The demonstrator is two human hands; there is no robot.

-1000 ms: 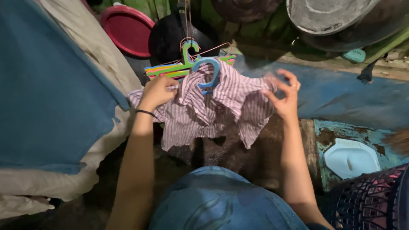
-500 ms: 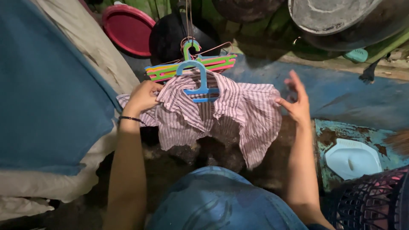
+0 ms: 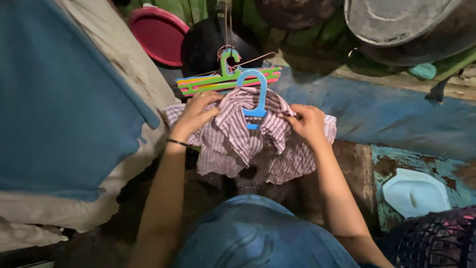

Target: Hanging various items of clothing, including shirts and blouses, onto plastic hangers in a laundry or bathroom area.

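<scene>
A small striped shirt (image 3: 243, 144) in white and dark red hangs on a blue plastic hanger (image 3: 255, 94) in front of me. My left hand (image 3: 196, 115) grips the shirt's left shoulder near the collar. My right hand (image 3: 308, 124) pinches the right side of the collar. Just behind the blue hanger, a bunch of coloured plastic hangers (image 3: 225, 79) dangles from a cord.
Blue and cream cloths (image 3: 59, 109) hang at the left. A red basin (image 3: 158, 32), a black pan (image 3: 208, 44) and metal pans (image 3: 391, 20) lean along the back. A pale blue lid (image 3: 414, 191) and a dark plastic basket (image 3: 436, 238) sit at the right.
My right hand, open beside the shirt half a second ago, has closed on the collar. The left hand shifted inward along the shoulder, and the shirt is bunched closer around the hanger.
</scene>
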